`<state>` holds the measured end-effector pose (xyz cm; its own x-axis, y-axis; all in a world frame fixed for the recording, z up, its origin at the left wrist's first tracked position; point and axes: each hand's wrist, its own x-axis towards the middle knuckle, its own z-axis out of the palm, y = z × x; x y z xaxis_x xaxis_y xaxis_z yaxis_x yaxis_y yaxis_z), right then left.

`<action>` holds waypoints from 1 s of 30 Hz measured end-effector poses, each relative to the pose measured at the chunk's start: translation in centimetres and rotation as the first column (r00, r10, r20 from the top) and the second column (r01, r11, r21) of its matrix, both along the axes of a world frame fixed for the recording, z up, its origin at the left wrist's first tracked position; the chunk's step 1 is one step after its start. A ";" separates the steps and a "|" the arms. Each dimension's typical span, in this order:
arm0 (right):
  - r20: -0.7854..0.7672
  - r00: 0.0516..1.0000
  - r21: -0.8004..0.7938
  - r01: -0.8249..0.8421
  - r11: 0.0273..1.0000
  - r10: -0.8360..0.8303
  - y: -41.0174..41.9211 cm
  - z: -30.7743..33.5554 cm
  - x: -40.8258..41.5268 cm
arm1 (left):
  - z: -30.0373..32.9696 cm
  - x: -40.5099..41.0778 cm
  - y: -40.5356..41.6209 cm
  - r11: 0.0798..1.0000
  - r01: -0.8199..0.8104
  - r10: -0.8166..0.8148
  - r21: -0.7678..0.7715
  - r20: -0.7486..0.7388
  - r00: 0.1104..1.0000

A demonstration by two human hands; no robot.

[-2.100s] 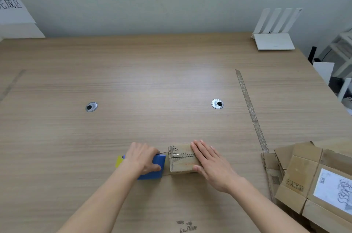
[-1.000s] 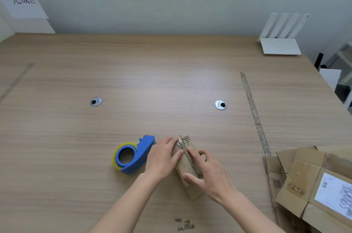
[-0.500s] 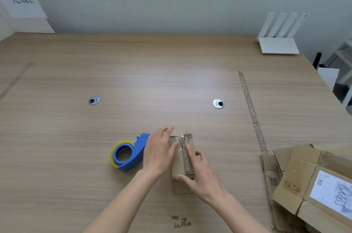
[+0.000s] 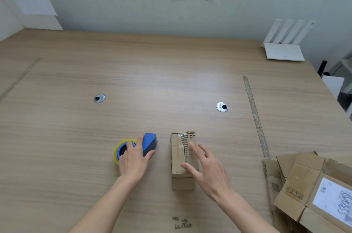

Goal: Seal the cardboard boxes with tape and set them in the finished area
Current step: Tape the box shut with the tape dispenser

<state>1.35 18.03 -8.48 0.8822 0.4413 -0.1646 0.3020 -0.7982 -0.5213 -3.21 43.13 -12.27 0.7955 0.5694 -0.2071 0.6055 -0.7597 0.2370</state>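
I see the left hand (image 4: 134,158) palm down on the blue tape dispenser (image 4: 149,144), fingers curled over its body and thumb against its near side, so it grips the tool; the yellow tape roll (image 4: 118,149) shows at the hand's outer edge. The left forearm runs back toward the bottom of the view. The right hand (image 4: 207,170) is spread and relaxed, fingers straight, index fingertip and thumb touching the top of the small cardboard box (image 4: 183,158). That box stands on the wooden table (image 4: 152,84), just right of the dispenser and apart from it, its taped seam running away from me. Further right of the box lies a pile of flattened cartons (image 4: 308,189), and beyond it a strip of tape (image 4: 255,116) stuck to the tabletop.
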 end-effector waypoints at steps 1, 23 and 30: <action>0.011 1.000 0.004 0.003 1.000 -0.003 -0.1 0.1 0.0 | 0.0 0.2 0.3 0.999 0.006 -0.007 -0.039 -0.020 1.000; -0.206 0.970 0.524 -0.004 0.852 0.131 7.6 11.2 6.1 | 16.6 1.2 4.2 0.828 0.560 -0.503 -0.031 0.402 0.765; -0.123 0.991 0.508 0.018 0.861 0.052 8.4 12.1 6.2 | 18.7 0.6 4.8 0.780 0.625 -0.589 0.015 0.353 0.727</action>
<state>7.54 26.40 3.57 0.8603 0.5092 -0.0247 0.2164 -0.4085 -0.8868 -2.58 47.91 6.46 0.9931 -0.0676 0.0961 -0.1023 -0.8998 0.4242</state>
